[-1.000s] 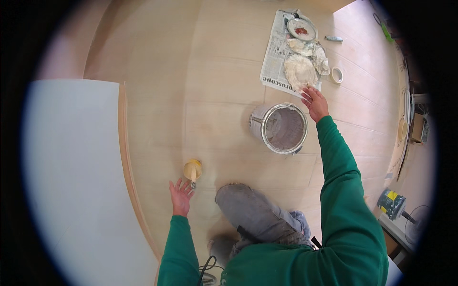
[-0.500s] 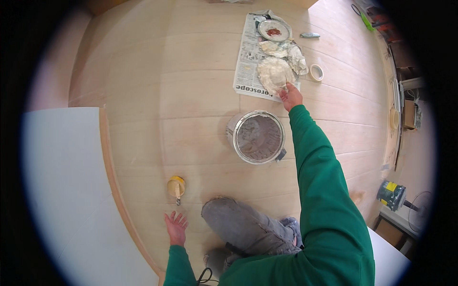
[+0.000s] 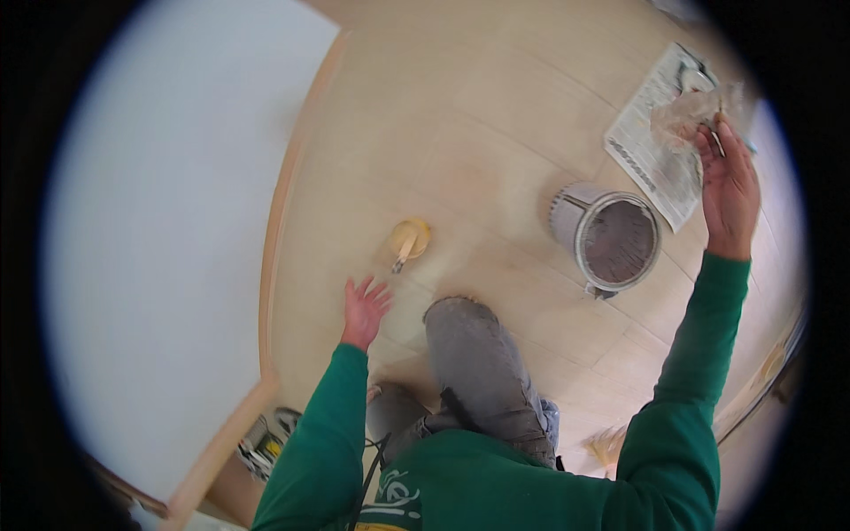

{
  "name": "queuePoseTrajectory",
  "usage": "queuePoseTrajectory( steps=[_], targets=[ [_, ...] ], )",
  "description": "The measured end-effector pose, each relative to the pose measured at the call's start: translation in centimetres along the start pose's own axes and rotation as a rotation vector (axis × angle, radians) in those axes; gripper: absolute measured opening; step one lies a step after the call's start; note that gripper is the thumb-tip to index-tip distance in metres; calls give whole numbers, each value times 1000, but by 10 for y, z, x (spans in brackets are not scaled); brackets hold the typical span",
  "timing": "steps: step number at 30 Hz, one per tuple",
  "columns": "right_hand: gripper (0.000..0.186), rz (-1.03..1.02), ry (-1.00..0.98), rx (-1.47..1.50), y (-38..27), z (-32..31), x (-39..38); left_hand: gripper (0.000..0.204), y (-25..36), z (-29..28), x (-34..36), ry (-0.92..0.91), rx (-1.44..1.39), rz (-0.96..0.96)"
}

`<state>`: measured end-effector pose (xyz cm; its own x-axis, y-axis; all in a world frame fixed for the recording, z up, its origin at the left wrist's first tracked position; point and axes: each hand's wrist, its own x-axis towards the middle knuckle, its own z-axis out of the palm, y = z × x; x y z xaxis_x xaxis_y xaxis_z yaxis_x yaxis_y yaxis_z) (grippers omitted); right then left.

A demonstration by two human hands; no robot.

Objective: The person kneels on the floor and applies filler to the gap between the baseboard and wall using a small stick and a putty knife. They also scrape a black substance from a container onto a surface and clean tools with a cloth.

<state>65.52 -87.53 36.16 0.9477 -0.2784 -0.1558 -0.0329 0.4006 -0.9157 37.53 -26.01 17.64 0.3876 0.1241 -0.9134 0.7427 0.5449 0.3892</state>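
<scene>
**Right hand lifts crumpled plastic over the newspaper; left hand open by the yellow tool**

Head view: Right hand (image 3: 728, 181) is stretched far forward, fingers pinched on a crumpled clear plastic sheet (image 3: 682, 113) above the newspaper (image 3: 651, 150). Left hand (image 3: 364, 308) hovers spread and empty over the wooden floor (image 3: 460, 115), near a yellow-handled tool (image 3: 408, 241). That tool's long axis runs toward the person, its narrow dark end pointing at the left hand. A grey-filled bucket (image 3: 615, 241) stands between the knee (image 3: 465, 332) and the newspaper.

Compared with half a second ago, the right hand has risen off the paper with the plastic, and the left hand has come closer to the tool.
</scene>
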Motion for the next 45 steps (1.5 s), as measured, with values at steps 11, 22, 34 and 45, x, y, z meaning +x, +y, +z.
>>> queuePoseTrajectory(
  steps=[11, 22, 34, 45],
  targets=[
    [29, 304, -11, -74, 202, 163, -117, 96, 25, 59, 26, -23, 10, 53],
    [22, 116, 57, -736, 347, 130, -192, 90, 27, 68, 45, 9, 150, 149],
    [66, 298, -546, -1111, 255, 103, -307, 78, -116, -143, -147, 483, 895, 202],
    [80, 676, -1169, -1475, 116, 146, -450, 93, -247, -253, -242, 811, 604, -204]
  ],
)
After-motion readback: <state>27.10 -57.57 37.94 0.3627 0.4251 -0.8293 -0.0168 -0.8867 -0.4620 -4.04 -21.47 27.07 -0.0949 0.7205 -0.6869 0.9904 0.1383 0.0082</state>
